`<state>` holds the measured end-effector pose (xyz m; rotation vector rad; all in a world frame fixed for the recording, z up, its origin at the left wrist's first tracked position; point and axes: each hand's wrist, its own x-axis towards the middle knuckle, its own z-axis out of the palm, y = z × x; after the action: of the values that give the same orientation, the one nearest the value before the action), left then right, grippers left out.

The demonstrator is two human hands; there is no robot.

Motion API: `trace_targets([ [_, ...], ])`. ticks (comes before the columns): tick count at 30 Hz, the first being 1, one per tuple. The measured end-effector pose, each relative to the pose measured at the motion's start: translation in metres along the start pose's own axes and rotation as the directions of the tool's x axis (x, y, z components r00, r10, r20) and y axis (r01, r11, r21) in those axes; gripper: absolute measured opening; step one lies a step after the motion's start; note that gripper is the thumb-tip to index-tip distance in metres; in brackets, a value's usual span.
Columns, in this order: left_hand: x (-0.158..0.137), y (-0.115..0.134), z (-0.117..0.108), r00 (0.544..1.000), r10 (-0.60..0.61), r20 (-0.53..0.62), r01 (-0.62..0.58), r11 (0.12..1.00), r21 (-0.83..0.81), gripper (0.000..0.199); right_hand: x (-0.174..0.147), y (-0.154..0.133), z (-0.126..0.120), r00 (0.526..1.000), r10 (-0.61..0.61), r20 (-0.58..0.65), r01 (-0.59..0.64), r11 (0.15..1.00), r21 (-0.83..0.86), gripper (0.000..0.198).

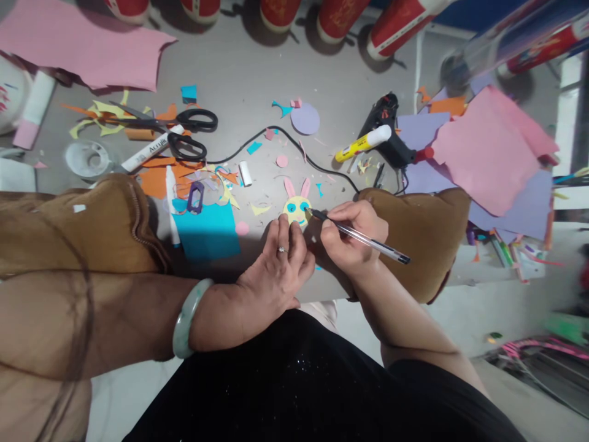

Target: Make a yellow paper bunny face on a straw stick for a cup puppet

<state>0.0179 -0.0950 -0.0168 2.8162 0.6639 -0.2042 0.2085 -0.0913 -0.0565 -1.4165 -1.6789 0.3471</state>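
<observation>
- Gray table (230, 73) ran across in front of us, with a row of red cups (278, 12) on its far side.
- We could read "Acryl" on a white marker (150, 150) by the black scissors (179, 118). The marks on the cups were too blurry for us to read, and the words on the yellow marker (356, 147) were too small.
- Our paper rabbit (297, 202) lay in the middle, close to the near edge. It had pink ears and blue eyes.
- Our left hand (280, 264) was flat, with its fingers stretched out and the tips on the rabbit's bottom part.
- Our right hand (352, 236) pinched a clear pen (377, 245). The tip was at the right-side blue eye, but we could not tell if it touched.
- Brown cushions (414, 233) sat on both sides of us at the near edge, so our arms had a gap between them.
- Past the purple circle (305, 118), we saw gray tabletop up to the cups, with room to move.
- A blue sheet (207, 233) lay to our left.
</observation>
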Motion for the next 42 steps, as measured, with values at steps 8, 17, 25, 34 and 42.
trace_targets([
  [8, 0.000, 0.002, 0.002, 0.999, -0.010, -0.034, 0.012, 0.997, 0.080, 0.091, -0.004, 0.002, -0.002, 1.000, 0.000, -0.007, 0.000, 0.999, -0.045, 0.007],
  [17, 0.004, 0.000, -0.005, 0.999, 0.002, -0.049, 0.006, 0.988, 0.156, 0.094, 0.007, 0.000, -0.003, 0.973, -0.228, -0.047, 0.208, 0.943, -0.259, 0.021],
  [25, 0.007, 0.004, -0.010, 1.000, -0.009, 0.017, 0.005, 0.973, 0.230, 0.091, 0.002, -0.015, -0.017, 0.929, 0.061, 0.364, 0.223, 0.693, -0.685, 0.035],
  [34, 0.000, -0.025, -0.024, 0.999, 0.041, -0.036, -0.040, 0.999, 0.037, 0.067, 0.001, -0.028, -0.065, 0.953, -0.052, 0.298, 0.221, 0.794, -0.567, 0.036],
  [42, 0.009, -0.065, -0.053, 0.958, -0.207, -0.201, 0.179, 0.973, -0.147, 0.054, 0.131, 0.117, -0.141, 0.843, 0.343, -0.414, -0.463, 0.855, -0.235, 0.060],
])
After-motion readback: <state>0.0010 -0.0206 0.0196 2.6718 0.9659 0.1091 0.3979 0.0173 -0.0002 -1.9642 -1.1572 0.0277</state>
